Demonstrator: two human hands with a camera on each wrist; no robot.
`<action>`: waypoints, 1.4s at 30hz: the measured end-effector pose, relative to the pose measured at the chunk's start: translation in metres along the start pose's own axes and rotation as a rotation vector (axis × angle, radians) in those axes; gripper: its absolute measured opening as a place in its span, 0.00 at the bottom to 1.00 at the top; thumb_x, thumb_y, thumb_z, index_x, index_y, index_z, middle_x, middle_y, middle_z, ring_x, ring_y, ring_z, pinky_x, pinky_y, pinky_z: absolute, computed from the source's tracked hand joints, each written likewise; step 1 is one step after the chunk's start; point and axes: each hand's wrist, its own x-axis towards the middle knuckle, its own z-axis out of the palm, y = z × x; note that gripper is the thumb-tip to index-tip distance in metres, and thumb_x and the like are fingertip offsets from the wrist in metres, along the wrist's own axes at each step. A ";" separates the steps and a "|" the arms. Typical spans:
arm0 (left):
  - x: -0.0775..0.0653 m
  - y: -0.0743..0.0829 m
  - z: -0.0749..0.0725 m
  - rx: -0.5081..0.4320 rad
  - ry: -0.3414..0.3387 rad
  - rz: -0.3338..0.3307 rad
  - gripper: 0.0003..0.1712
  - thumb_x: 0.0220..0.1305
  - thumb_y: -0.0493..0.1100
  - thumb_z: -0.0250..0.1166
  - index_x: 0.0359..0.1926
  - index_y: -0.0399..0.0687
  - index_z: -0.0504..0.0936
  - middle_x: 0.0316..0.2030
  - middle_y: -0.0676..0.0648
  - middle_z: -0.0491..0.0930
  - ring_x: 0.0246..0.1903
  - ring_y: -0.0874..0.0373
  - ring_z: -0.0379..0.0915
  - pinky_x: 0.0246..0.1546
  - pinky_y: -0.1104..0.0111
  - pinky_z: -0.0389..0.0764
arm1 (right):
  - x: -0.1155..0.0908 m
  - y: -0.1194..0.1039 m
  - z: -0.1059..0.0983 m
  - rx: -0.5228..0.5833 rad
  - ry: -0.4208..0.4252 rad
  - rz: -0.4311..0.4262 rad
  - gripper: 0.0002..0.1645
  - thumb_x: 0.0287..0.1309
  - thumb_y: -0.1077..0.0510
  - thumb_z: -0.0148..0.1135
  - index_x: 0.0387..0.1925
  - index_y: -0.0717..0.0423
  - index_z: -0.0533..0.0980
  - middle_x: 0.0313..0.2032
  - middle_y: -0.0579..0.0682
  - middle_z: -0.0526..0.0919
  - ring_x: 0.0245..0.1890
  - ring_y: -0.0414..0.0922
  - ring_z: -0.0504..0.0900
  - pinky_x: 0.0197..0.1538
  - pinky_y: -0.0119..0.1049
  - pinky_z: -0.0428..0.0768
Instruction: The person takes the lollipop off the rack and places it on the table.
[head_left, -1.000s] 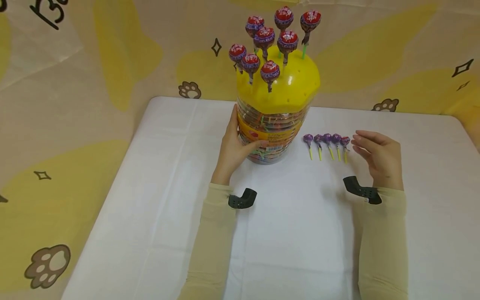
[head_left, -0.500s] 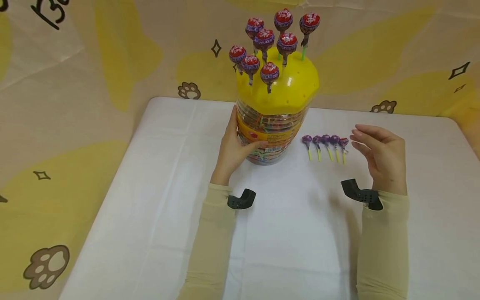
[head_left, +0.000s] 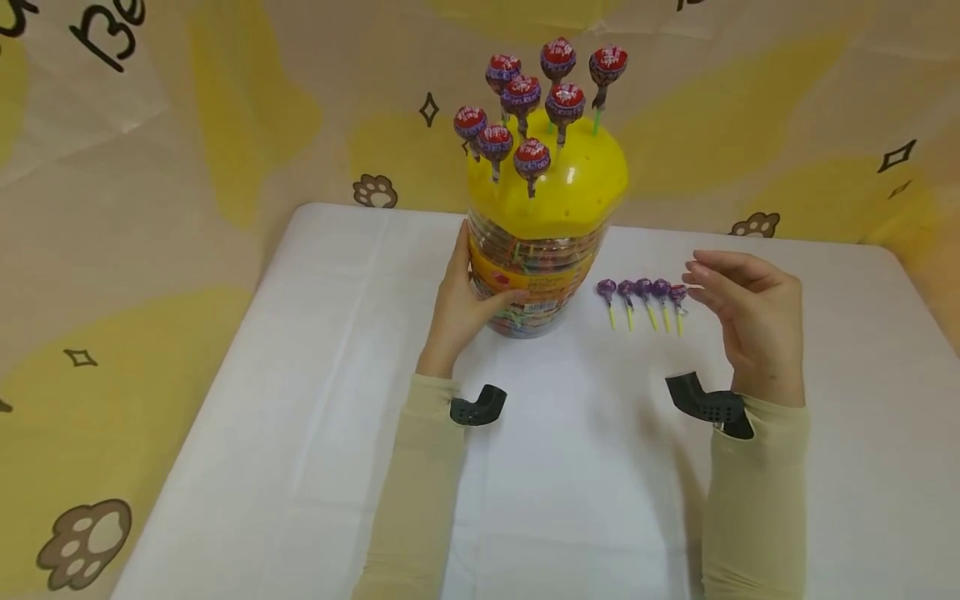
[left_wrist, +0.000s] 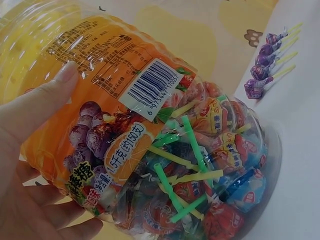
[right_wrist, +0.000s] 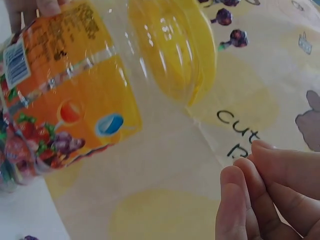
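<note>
Head view shows a clear plastic jar (head_left: 558, 282) on a white table (head_left: 315, 333), the left hand (head_left: 459, 307) curled round it, eight round red-and-purple lollipops (head_left: 521, 95) upright in its yellow domed lid (head_left: 592, 179), five purple lollipops (head_left: 644, 288) right of it seemingly left to add, beside the empty, loosely bent right hand (head_left: 759, 317).

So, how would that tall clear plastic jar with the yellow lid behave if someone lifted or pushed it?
The clear plastic jar is probably fairly heavy, since colourful wrapped lollipops crowd its lower part. Its shiny surface may be slippery. The round red-and-purple lollipops standing in its yellow plastic lid would likely wobble.
</note>
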 end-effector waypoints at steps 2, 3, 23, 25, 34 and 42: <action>0.000 -0.001 0.001 0.000 -0.001 0.001 0.62 0.51 0.49 0.74 0.75 0.52 0.39 0.71 0.47 0.51 0.68 0.51 0.51 0.67 0.56 0.57 | -0.002 -0.001 0.004 0.001 -0.034 -0.016 0.10 0.50 0.77 0.62 0.37 0.78 0.79 0.30 0.58 0.85 0.27 0.49 0.84 0.36 0.36 0.84; -0.001 -0.002 0.001 0.001 -0.001 0.000 0.62 0.51 0.49 0.74 0.75 0.52 0.39 0.71 0.47 0.51 0.68 0.51 0.51 0.67 0.56 0.58 | -0.003 -0.002 0.005 0.004 -0.051 -0.021 0.10 0.50 0.78 0.61 0.38 0.78 0.79 0.30 0.59 0.84 0.28 0.49 0.84 0.36 0.36 0.84; 0.000 -0.001 0.002 -0.008 0.004 -0.004 0.62 0.51 0.49 0.74 0.75 0.54 0.40 0.71 0.47 0.53 0.68 0.52 0.52 0.67 0.55 0.58 | 0.007 -0.017 0.061 -0.064 -0.142 -0.047 0.12 0.52 0.73 0.64 0.41 0.74 0.79 0.34 0.59 0.84 0.31 0.51 0.82 0.37 0.34 0.84; 0.000 -0.001 0.002 -0.010 0.005 -0.006 0.61 0.51 0.49 0.74 0.75 0.54 0.40 0.70 0.48 0.54 0.68 0.52 0.52 0.66 0.55 0.58 | 0.009 -0.019 0.069 -0.087 -0.140 -0.058 0.13 0.52 0.72 0.65 0.41 0.74 0.79 0.35 0.60 0.83 0.32 0.51 0.82 0.37 0.34 0.83; 0.000 -0.002 0.000 0.000 0.009 -0.027 0.62 0.51 0.49 0.74 0.75 0.54 0.40 0.71 0.48 0.53 0.68 0.52 0.53 0.66 0.55 0.59 | 0.010 -0.020 0.104 -0.081 -0.155 -0.093 0.12 0.52 0.70 0.66 0.40 0.73 0.80 0.37 0.59 0.83 0.35 0.51 0.80 0.40 0.33 0.82; 0.001 -0.001 0.001 -0.001 0.013 -0.037 0.61 0.51 0.48 0.74 0.75 0.54 0.40 0.71 0.48 0.53 0.68 0.51 0.52 0.66 0.54 0.58 | 0.018 -0.018 0.123 -0.147 -0.127 -0.099 0.12 0.51 0.65 0.69 0.39 0.67 0.82 0.40 0.59 0.81 0.40 0.52 0.78 0.45 0.33 0.81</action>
